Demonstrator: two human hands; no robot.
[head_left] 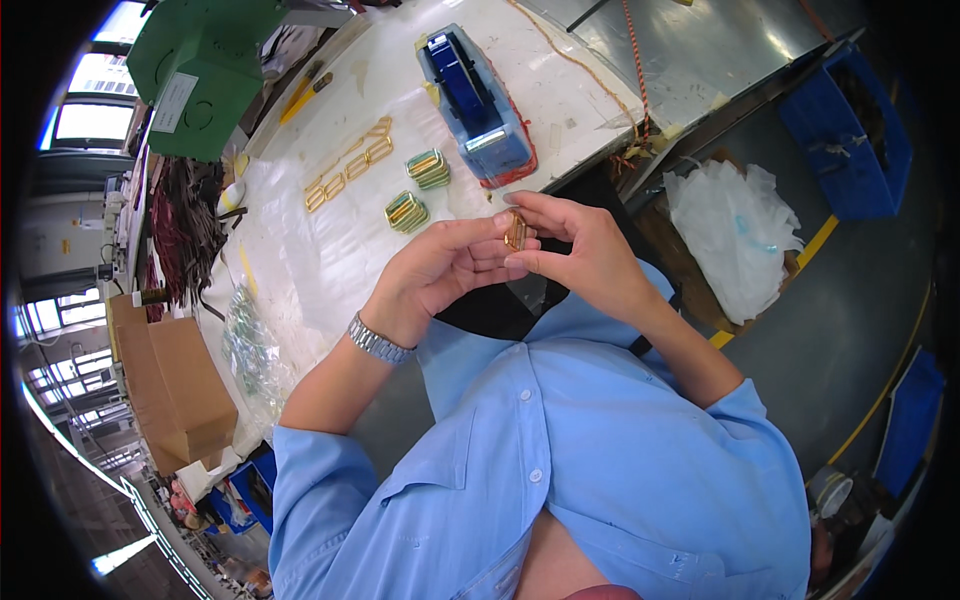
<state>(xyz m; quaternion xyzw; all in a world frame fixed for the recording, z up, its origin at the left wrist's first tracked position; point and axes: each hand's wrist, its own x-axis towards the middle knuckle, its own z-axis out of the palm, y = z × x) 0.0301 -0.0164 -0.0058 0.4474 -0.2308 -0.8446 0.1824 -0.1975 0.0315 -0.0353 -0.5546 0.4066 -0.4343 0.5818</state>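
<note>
Head view: just on the person's side of the blue tape dispenser (pixel 480 110), a gold buckle (pixel 515 231) is held up, its long axis running roughly away from the person, far end toward the dispenser. The left hand (pixel 447 262) has its grip closed on it; the right hand (pixel 592 245) pinches it narrowly too. Left of the dispenser, on the desk (pixel 585 125), sit two green-edged bundles (pixel 428 170) and, farther left, loose buckles (pixel 357 168).

No wording or number can be read. A white label (pixel 175 103) with dark print too small to make out is on the lower part of the green casing (pixel 205 45); small marks on the blue shirt (pixel 640 420) are likewise too faint to read
</note>
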